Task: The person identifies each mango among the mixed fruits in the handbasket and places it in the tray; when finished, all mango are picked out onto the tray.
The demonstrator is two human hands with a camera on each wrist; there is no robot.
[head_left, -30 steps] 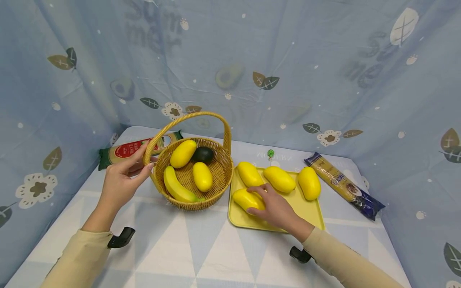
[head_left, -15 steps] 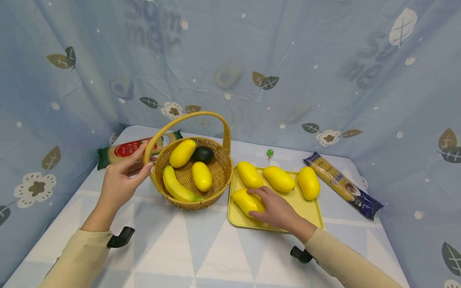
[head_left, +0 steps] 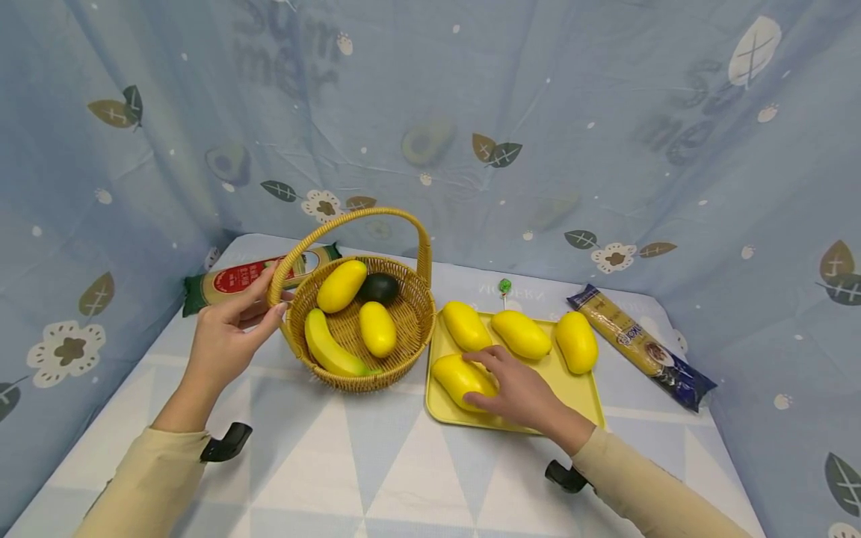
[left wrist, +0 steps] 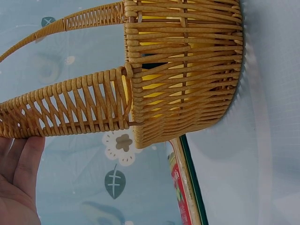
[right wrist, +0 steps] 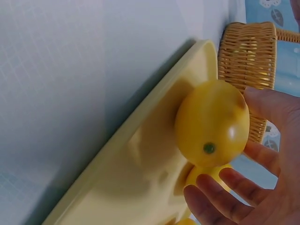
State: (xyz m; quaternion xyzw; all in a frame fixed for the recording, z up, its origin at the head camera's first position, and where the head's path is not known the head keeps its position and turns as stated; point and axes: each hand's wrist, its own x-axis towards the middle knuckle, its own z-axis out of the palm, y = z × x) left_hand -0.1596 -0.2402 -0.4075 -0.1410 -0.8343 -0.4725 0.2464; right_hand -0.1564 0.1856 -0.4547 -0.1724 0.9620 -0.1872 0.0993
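On the left, my left hand [head_left: 229, 340] holds the handle of a woven wicker basket [head_left: 366, 383] at its left side, thumb in front and fingers behind. Inside the basket lie a banana [head_left: 329, 347], two yellow mangoes [head_left: 342, 287] and a dark green avocado [head_left: 380, 288]. My right hand [head_left: 521, 388] has its thumb and fingers round a yellow mango [head_left: 463, 379] at the front left of a yellow tray [head_left: 565, 407]. In the right wrist view that mango [right wrist: 213, 124] shows a green stem spot, with thumb and index at its far side and the other fingers spread.
Three more mangoes [head_left: 521, 335] lie along the tray's back. Behind them is a green lollipop [head_left: 505, 286]. A blue and gold pasta packet [head_left: 642, 347] lies right of the tray, and a red and green packet [head_left: 232, 282] behind the basket. A patterned curtain [head_left: 430, 97] encloses the table.
The mango under my right hand has shifted slightly towards the front of the tray, with the hand following. My left hand and the basket have stayed in place.
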